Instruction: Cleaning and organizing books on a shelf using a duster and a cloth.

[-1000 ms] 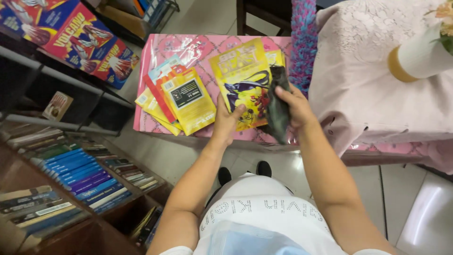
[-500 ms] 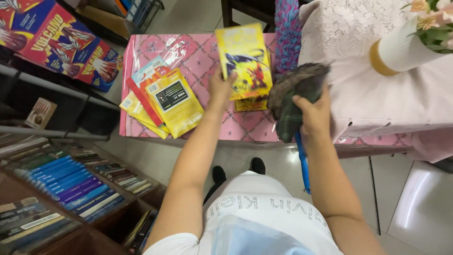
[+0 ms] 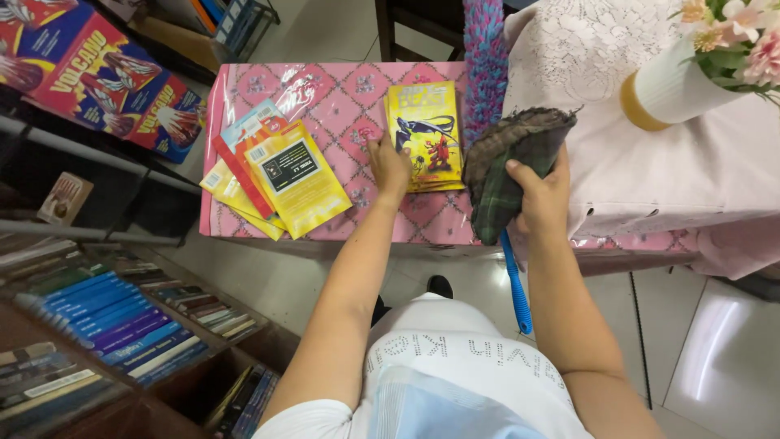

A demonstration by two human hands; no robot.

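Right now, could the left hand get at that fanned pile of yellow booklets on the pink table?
Probably yes. The left hand rests on the pink table beside the yellow comic stack, holding nothing, and only bare tabletop lies between it and the fanned yellow booklets.

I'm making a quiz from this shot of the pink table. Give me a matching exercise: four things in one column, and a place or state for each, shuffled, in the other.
Things:
1. dark checked cloth
2. yellow comic book
3. fanned pile of booklets
4. white vase

Places or states:
A. spread on the left part of the pink table
B. bunched in the right hand
C. lying on its side on the lace cloth
D. under the fingertips of the left hand

Pairs: 1-B, 2-D, 3-A, 4-C
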